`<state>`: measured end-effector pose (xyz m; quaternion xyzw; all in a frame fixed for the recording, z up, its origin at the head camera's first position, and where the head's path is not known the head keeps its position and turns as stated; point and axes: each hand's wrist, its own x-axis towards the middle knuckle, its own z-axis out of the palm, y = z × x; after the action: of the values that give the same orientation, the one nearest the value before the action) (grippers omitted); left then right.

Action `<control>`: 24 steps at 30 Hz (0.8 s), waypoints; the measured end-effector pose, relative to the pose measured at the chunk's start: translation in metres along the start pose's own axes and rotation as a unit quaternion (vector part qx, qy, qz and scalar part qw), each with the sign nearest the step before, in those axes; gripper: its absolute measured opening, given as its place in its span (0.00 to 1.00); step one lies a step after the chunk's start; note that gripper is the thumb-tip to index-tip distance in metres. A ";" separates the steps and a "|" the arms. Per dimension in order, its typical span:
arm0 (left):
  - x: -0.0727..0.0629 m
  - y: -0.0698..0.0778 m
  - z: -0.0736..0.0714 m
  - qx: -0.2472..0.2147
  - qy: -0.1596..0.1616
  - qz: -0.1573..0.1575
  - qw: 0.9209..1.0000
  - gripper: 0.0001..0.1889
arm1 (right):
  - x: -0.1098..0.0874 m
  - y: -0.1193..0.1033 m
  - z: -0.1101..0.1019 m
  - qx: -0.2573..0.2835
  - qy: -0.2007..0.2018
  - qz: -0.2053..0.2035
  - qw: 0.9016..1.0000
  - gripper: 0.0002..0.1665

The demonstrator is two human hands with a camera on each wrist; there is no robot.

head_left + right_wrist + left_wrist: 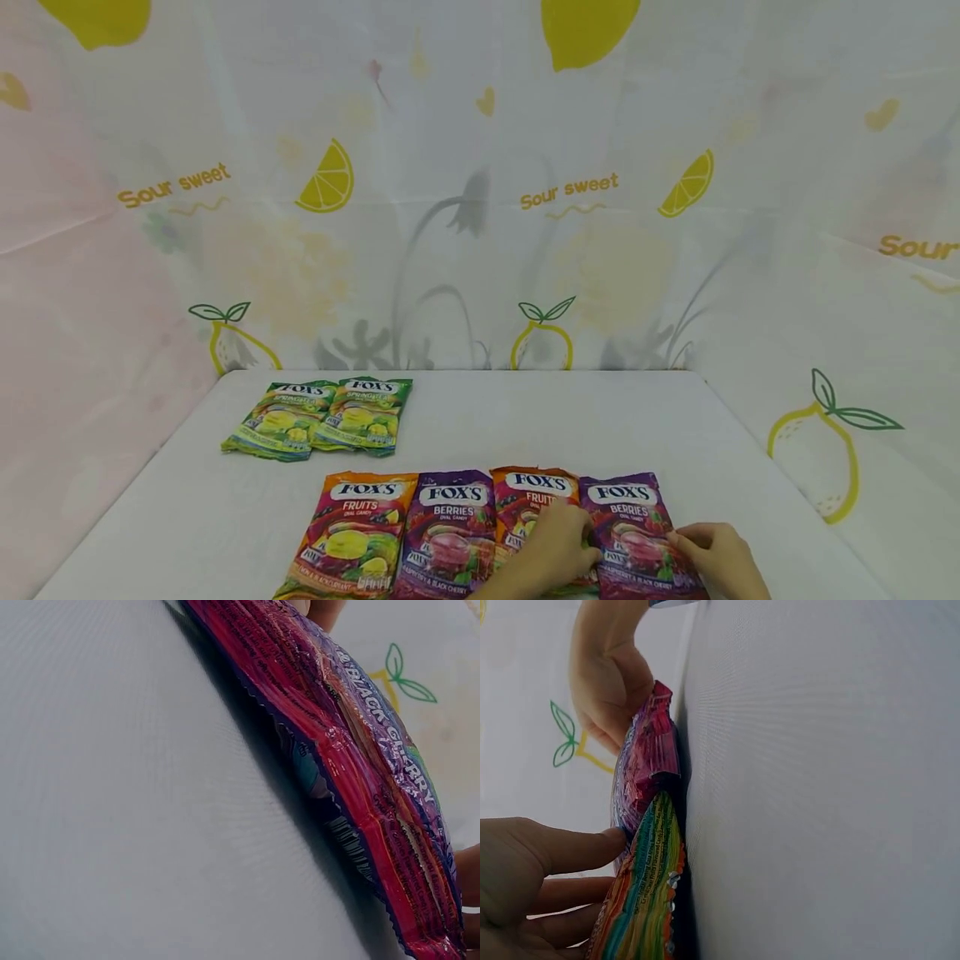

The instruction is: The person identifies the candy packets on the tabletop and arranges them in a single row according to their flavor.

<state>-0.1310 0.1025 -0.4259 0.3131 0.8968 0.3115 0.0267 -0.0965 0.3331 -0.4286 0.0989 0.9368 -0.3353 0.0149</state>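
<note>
A purple Fox's Berries candy bag (637, 546) lies face up at the right end of a front row. My right hand (720, 558) pinches its right edge between thumb and fingers. At its left edge is my left hand (551, 542), reaching over the neighbouring orange Fox's Fruits bag (517, 492) and partly covering it. In the left wrist view, the left thumb (585, 850) touches the purple bag with the other fingers extended below it. The right wrist view shows the purple bag's crimped lower seam (352, 795) close over the white tabletop.
Left in the row lie another purple Berries bag (450, 533) and another orange Fruits bag (348, 533), side by side. Two green Fox's Spring Tea bags (281, 421) overlap at the back left of the white table (540, 417). A lemon-print cloth (465, 275) surrounds the table.
</note>
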 end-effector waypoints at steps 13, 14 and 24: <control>0.001 0.002 0.001 0.026 -0.001 0.016 1.000 0.13 | -0.001 0.008 -0.006 -0.008 0.032 0.009 0.999 0.16; 0.001 0.003 0.001 0.026 -0.002 0.019 0.999 0.14 | -0.001 0.010 -0.007 -0.006 0.030 0.011 0.999 0.17; 0.004 0.010 0.011 -0.010 -0.048 0.008 0.999 0.14 | -0.003 0.013 -0.012 -0.002 0.021 0.023 0.999 0.21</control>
<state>-0.1262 0.1163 -0.4286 0.3341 0.8889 0.3055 0.0703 -0.0906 0.3504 -0.4270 0.1278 0.9352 -0.3303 0.0028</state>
